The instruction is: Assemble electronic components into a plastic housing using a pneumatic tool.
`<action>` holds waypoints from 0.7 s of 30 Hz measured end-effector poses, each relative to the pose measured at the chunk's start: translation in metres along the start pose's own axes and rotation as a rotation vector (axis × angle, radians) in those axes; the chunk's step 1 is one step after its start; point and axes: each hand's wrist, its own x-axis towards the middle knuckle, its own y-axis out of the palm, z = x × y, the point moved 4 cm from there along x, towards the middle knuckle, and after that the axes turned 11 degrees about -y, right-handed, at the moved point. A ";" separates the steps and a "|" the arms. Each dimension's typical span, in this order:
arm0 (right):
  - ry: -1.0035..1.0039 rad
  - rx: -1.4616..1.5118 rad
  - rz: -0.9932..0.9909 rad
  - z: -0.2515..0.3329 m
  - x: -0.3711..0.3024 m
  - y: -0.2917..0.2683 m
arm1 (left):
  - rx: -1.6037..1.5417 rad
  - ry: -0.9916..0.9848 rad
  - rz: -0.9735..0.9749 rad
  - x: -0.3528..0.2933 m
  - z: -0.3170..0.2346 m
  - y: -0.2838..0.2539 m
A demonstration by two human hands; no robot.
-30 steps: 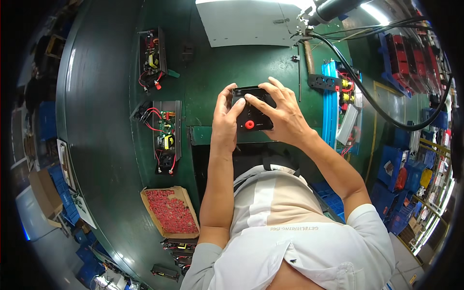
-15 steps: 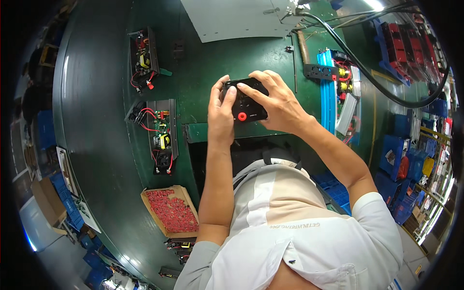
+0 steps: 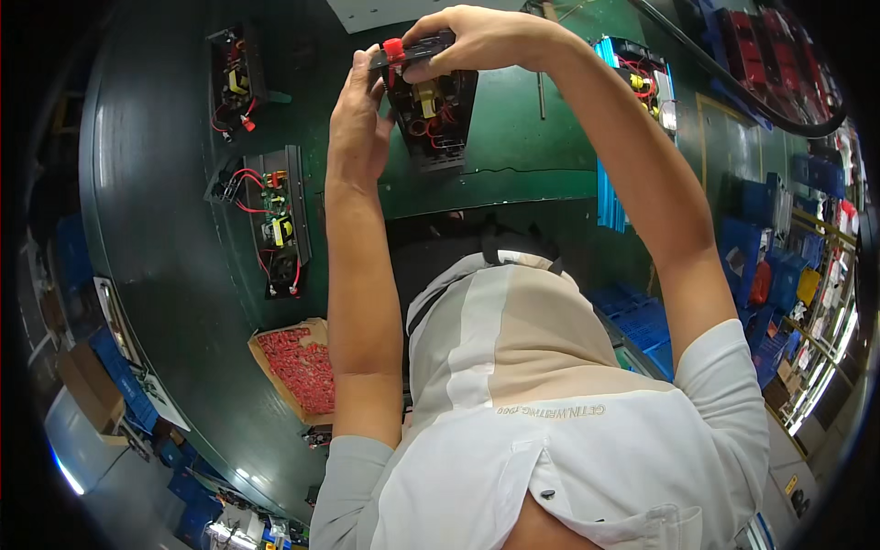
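An open black electronic unit with yellow and copper-wound parts inside stands beyond the bench's near edge. Its black end panel faces up and carries a red knob-like terminal. My left hand is closed at the panel's left end, its thumb beside the terminal. From the right, my right hand bends over the panel's far side and grips it between thumb and fingers. Some of the fingers are hidden behind the unit.
Two similar open units lie on the green bench at left, one far and one nearer. A cardboard box of small red parts sits at lower left. Blue-cased units lie at right, with a black cable above.
Both hands have moved farther away and slightly left with the unit. The unit has been tilted, so its open inside now shows instead of the panel's face. The view has shifted.
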 end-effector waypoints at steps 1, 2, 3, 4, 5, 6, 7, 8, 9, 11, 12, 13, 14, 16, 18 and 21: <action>-0.004 -0.001 0.006 0.001 -0.001 0.002 | -0.003 0.003 -0.006 -0.002 0.002 -0.003; -0.007 0.000 -0.012 0.002 -0.003 0.003 | 0.005 0.013 0.035 -0.002 0.001 -0.003; -0.010 0.000 -0.030 0.004 -0.004 0.003 | 0.014 0.024 0.076 -0.003 0.001 -0.004; -0.018 -0.002 -0.022 0.010 -0.003 0.003 | 0.011 0.031 0.068 -0.004 0.000 -0.006; 0.009 -0.029 0.042 0.017 -0.003 0.004 | 0.033 0.021 0.044 -0.004 0.000 -0.009; 0.035 -0.056 0.106 0.022 -0.002 0.005 | 0.055 0.013 0.020 -0.005 -0.001 -0.011; -0.029 -0.121 -0.227 -0.015 -0.004 0.018 | 0.065 0.007 0.033 -0.004 -0.002 -0.001; -0.064 -0.238 -0.222 -0.018 -0.004 0.023 | 0.072 0.001 0.021 -0.006 -0.001 -0.003; -0.099 -0.355 -0.216 -0.018 -0.006 0.029 | 0.060 -0.003 0.023 -0.010 0.000 -0.007; -0.251 -0.339 -0.335 -0.020 -0.024 0.055 | 0.102 0.032 0.087 -0.020 0.004 -0.005; -0.320 -0.343 -0.398 -0.016 -0.034 0.067 | 0.122 0.048 0.123 -0.024 0.008 -0.011; -0.342 -0.394 -0.429 -0.015 -0.044 0.075 | 0.087 0.035 0.119 -0.033 0.010 -0.003; -0.366 -0.431 -0.474 -0.013 -0.053 0.084 | 0.096 0.039 0.079 -0.041 0.012 0.002; -0.373 -0.483 -0.526 -0.009 -0.063 0.099 | 0.103 0.058 0.003 -0.050 0.017 0.006; -0.352 -0.478 -0.567 -0.009 -0.068 0.108 | 0.078 0.065 -0.048 -0.056 0.020 0.014; -0.341 -0.487 -0.572 -0.005 -0.065 0.107 | 0.079 0.107 -0.119 -0.055 0.026 0.012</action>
